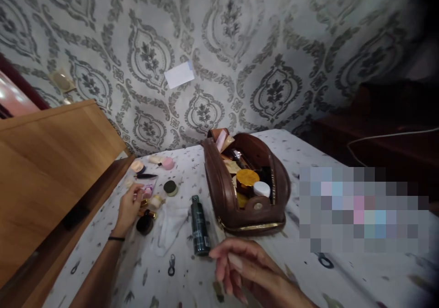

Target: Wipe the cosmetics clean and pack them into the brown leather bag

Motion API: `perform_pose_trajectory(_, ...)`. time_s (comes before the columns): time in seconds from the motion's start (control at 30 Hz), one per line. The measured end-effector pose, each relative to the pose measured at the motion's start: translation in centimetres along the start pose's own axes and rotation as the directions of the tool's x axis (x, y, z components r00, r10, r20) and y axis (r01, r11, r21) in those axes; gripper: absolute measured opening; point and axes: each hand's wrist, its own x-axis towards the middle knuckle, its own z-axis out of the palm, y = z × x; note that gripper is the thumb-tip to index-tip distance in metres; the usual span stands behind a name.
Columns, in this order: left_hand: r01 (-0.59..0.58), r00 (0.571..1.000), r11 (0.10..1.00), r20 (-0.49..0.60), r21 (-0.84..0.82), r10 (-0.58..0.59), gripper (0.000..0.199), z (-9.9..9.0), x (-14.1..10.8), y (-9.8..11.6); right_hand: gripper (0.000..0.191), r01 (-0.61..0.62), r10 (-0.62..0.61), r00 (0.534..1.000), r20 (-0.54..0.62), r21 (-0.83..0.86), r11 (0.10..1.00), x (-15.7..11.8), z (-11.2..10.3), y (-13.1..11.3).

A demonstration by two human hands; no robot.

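My left hand point(128, 209) reaches into the small cosmetics on the left, its fingers bent together beside a pink and purple packet point(148, 189). Whatever those fingers hold, if anything, is hidden. Close by lie gold-coloured tubes point(150, 213), a round black item point(144, 224) and a small cream-coloured jar point(156, 201). My right hand point(242, 267) hovers low in front, fingers loosely bent and apart, with nothing in it. Just beyond its fingertips lies a dark green bottle point(199, 228). An unzipped brown bag point(219, 198) holds jars, including a yellow-lidded one point(247, 178) and a white-lidded one point(262, 189).
A crumpled white cloth point(171, 228) lies left of the bottle on the patterned sheet point(151, 276). Farther back are a dark-lidded jar point(170, 188), a pink round item point(168, 163) and a black pencil-like item point(146, 176). A wooden panel point(51, 161) borders the left; patterned wall stands behind.
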Motion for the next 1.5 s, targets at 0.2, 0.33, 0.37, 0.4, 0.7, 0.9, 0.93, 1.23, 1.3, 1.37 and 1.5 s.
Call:
perform_pose_trajectory(0.2, 0.068, 0.998, 0.994, 0.011, 0.090, -0.070, 0.026, -1.2, -0.2, -4.0, 0.049, -0.027, 0.027, 1.000, -0.006, -0.144, 0.989, 0.6, -0.5, 0.9)
perform_pose_trajectory(0.33, 0.077, 0.995, 0.985, 0.050, 0.155, -0.085, 0.021, -1.1, 1.6, -5.9, 0.049, -0.070, 0.071, 0.997, -0.008, -0.242, 0.968, 1.0, -0.6, 1.6)
perform_pose_trajectory(0.37, 0.072, 0.995, 0.982, 0.061, 0.173, -0.084, 0.020, -0.9, 2.2, -6.1, 0.049, -0.083, 0.084, 0.996, -0.009, -0.258, 0.963, 1.0, -0.6, 1.8)
perform_pose_trajectory(0.4, 0.067, 0.994, 0.979, 0.073, 0.192, -0.082, 0.019, -0.7, 2.9, -6.3, 0.050, -0.093, 0.095, 0.995, -0.007, -0.267, 0.959, 1.1, -0.5, 1.9)
perform_pose_trajectory(0.7, -0.088, 0.974, 0.939, 0.228, 0.334, 0.010, 0.030, 2.0, 8.9, -6.9, 0.050, -0.119, 0.142, 0.989, 0.033, -0.380, 0.918, 1.9, 1.0, 1.2)
perform_pose_trajectory(0.9, -0.185, 0.938, 0.908, 0.344, 0.376, 0.049, 0.028, 3.0, 10.6, -6.1, 0.053, -0.117, 0.143, 0.989, 0.042, -0.376, 0.919, 3.2, 3.4, -0.5)
perform_pose_trajectory(0.93, -0.187, 0.937, 0.904, 0.347, 0.384, 0.046, 0.027, 2.7, 10.8, -5.8, 0.054, -0.115, 0.138, 0.990, 0.039, -0.360, 0.926, 3.4, 3.7, -0.5)
perform_pose_trajectory(1.23, -0.254, 0.944, 0.928, 0.277, 0.273, 0.177, 0.021, -2.7, 7.4, 0.9, 0.052, -0.058, 0.057, 0.998, -0.009, -0.151, 0.987, 4.6, 2.8, 2.5)
perform_pose_trajectory(1.3, -0.400, 0.896, 0.905, 0.268, 0.146, 0.353, 0.024, -3.3, 4.0, 4.2, 0.056, -0.023, 0.021, 1.000, -0.021, -0.100, 0.995, 4.5, 2.7, 2.8)
perform_pose_trajectory(1.37, -0.619, 0.752, 0.784, 0.329, 0.053, 0.571, 0.024, -3.5, 0.0, 7.6, 0.061, 0.031, -0.035, 0.999, -0.040, -0.096, 0.995, 4.2, 2.7, 2.8)
perform_pose_trajectory(1.5, -0.814, 0.537, 0.581, 0.422, 0.029, 0.730, 0.034, -3.1, -6.2, 12.7, 0.064, 0.151, -0.166, 0.984, -0.063, -0.191, 0.970, 3.8, 2.8, 2.7)
